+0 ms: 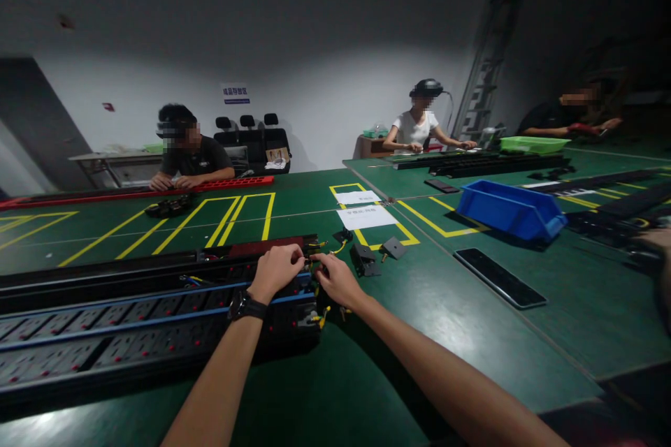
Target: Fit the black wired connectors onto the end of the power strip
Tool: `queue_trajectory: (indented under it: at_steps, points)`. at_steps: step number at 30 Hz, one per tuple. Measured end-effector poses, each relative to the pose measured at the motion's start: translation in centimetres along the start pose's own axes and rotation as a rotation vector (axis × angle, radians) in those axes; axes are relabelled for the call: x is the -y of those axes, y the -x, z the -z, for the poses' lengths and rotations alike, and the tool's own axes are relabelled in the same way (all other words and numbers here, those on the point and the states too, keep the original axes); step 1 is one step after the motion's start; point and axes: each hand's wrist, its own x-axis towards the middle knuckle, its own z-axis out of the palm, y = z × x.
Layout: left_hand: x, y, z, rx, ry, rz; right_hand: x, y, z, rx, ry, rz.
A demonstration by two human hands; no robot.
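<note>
Long black power strips [131, 311] with blue edging and red-dotted socket modules lie side by side on the left of the table. My left hand [277, 269], a black watch [245, 306] on its wrist, rests at their right end with its fingers curled together. Close by on the right, my right hand [338, 279] pinches at the same end. Whatever is between the fingertips is too small to make out. Yellow-sleeved wires [322, 319] stick out of the strip end below the hands. Just beyond my right hand sit a black end bracket [364, 260] and a grey plate [394, 247].
A phone [500, 278] and a blue bin [511, 209] stand to the right. Paper sheets [367, 216] lie amid yellow tape on the green table [419, 321]. Co-workers sit at the left [193, 154], back [416, 126] and far right [556, 112]. A green tray [535, 145] stands behind.
</note>
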Motion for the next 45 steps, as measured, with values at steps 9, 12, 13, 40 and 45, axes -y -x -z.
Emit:
queue_trajectory:
  at_steps: [9, 12, 13, 40, 45]
  points:
    - [-0.38, 0.13, 0.21, -0.007, -0.066, -0.026, 0.24, -0.26, 0.22, 0.016, 0.016, -0.052]
    - [-0.46, 0.1, 0.2, -0.008, -0.09, -0.013, 0.31, -0.41, 0.26, 0.025, 0.008, -0.062]
    - [-0.48, 0.07, 0.19, -0.006, -0.096, -0.007, 0.33, -0.45, 0.26, 0.025, 0.007, -0.066]
    - [0.1, -0.37, -0.15, -0.001, -0.014, -0.043, -0.03, -0.67, 0.45, 0.002, -0.173, -0.098]
    - [0.12, -0.56, -0.55, 0.018, 0.028, -0.069, -0.15, -0.75, 0.35, 0.022, -0.189, -0.105]
